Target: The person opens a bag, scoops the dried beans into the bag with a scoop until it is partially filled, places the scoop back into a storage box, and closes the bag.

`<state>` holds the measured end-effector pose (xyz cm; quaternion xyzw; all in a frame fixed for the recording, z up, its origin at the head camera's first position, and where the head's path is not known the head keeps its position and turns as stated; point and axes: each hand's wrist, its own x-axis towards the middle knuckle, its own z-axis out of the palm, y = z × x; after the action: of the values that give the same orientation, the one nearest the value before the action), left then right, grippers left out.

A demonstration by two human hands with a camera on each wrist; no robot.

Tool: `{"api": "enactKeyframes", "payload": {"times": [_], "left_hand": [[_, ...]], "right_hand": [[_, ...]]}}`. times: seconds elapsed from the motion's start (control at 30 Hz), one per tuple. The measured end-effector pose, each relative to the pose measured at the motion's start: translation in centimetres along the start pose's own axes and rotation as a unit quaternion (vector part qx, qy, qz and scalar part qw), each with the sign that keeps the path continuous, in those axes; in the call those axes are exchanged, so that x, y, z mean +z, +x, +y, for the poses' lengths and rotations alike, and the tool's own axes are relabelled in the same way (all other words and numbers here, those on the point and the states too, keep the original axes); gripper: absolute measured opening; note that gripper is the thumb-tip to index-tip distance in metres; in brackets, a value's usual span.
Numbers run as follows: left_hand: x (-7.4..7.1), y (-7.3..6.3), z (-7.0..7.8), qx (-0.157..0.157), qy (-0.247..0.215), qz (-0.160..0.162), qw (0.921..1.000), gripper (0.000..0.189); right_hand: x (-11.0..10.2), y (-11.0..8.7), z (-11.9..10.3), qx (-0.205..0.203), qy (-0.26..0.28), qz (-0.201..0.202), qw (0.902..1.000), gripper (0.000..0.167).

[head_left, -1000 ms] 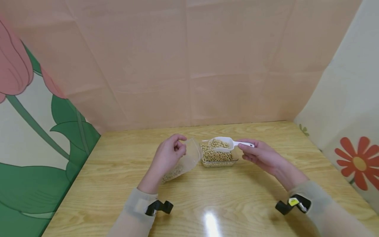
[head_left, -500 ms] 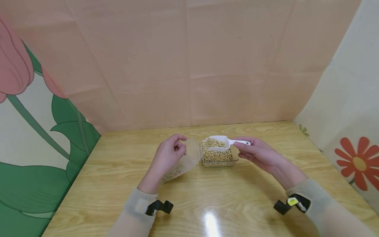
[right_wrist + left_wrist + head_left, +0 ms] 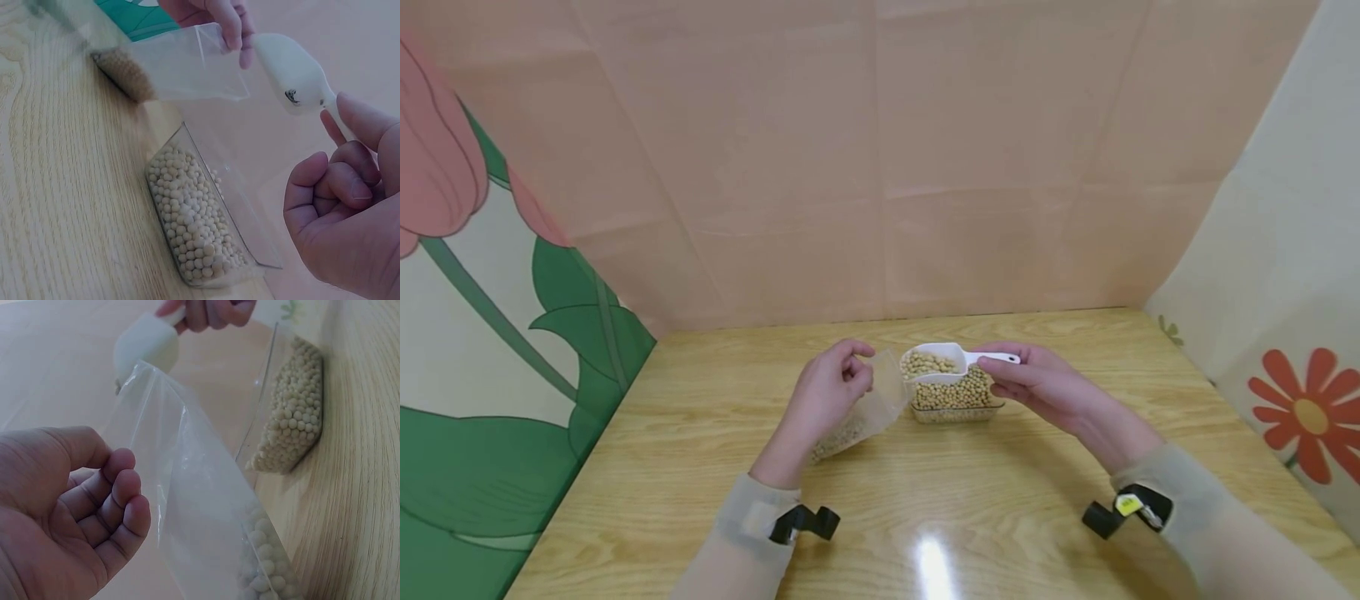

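Seemingly partway: soybeans (image 3: 128, 74) are already held in the plastic bag (image 3: 887, 387), whose mouth is pinched by the left hand (image 3: 831, 390); plenty are left in the clear box (image 3: 955, 415). Loaded, not yet emptied, the white scoop (image 3: 292, 72) is pinched by its handle (image 3: 997, 357) in the right hand (image 3: 1037, 379); in the head view, the box lies at five o'clock from it.

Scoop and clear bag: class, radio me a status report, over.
Right hand grips scoop; left hand pinches top of clear bag. Scoop, loaded with beans, at bag's mouth, contact unclear. No obstruction visible between them.
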<state>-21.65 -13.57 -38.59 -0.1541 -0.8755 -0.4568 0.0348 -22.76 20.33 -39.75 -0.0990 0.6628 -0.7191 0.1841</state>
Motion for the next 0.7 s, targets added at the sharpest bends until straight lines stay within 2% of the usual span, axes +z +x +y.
{"api": "enactKeyframes", "payload": {"times": [0.7], "left_hand": [[0.0,0.0,0.0,0.002,0.000,0.002,1.0000,0.028]], "right_hand": [[1.6,1.2,-0.6,0.006,-0.074,0.010,0.9972,0.021]]}}
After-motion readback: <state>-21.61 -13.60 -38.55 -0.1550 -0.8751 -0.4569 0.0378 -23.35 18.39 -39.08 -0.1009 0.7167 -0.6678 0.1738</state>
